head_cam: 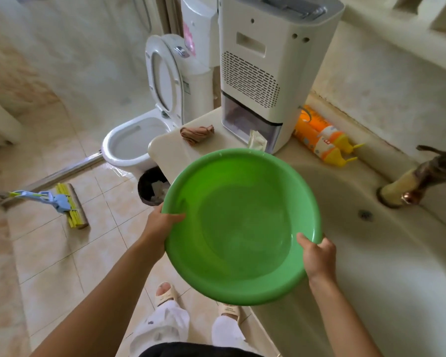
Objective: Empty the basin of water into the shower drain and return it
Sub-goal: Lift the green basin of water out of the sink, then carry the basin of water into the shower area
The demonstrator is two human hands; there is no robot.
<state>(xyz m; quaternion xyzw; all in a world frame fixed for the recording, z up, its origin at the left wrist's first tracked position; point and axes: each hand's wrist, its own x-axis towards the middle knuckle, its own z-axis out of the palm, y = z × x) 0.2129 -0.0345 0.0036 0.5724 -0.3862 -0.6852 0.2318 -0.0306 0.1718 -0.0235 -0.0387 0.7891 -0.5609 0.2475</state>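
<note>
Holding basin (pixel 242 228) in both hands over front edge of surface (pixel 170 150), partly above sink (pixel 371 253), tilting slightly down toward body. Left hand (pixel 162 222) gripping left rim, thumb hooked over lip, fingers under and out of sight. Right hand (pixel 317 256) gripping near-right rim, thumb inside, fingers curled round the outside. Both grips closed on the rim, nothing else held.

Judging step: either carrying out to dump or bringing back; leaning toward return, since little water showing.

Doing it well:
- Keeping rim level while moving; any leftover water running to the low near edge.
- Keeping hands on opposite sides, thumbs clamped over lip.
- Watching footing: wet patch looking likely on floor near toilet (pixel 129 140); mop (pixel 70 204) and bin (pixel 152 186) lying in the walking path.
- If setting down, clearing rag (pixel 196 134) and bottles (pixel 319 140) first, landing it flat.

Hard to make out:
- Water level: faint sheen at bottom only, not telling whether empty or a thin film.
- Shower drain not in view; glass at left possibly the shower, not confirming.
- Basin's home spot not marked anywhere.
- Underside of basin and fingers beneath hidden.
- Bin partly blocked by surface and basin.
</note>
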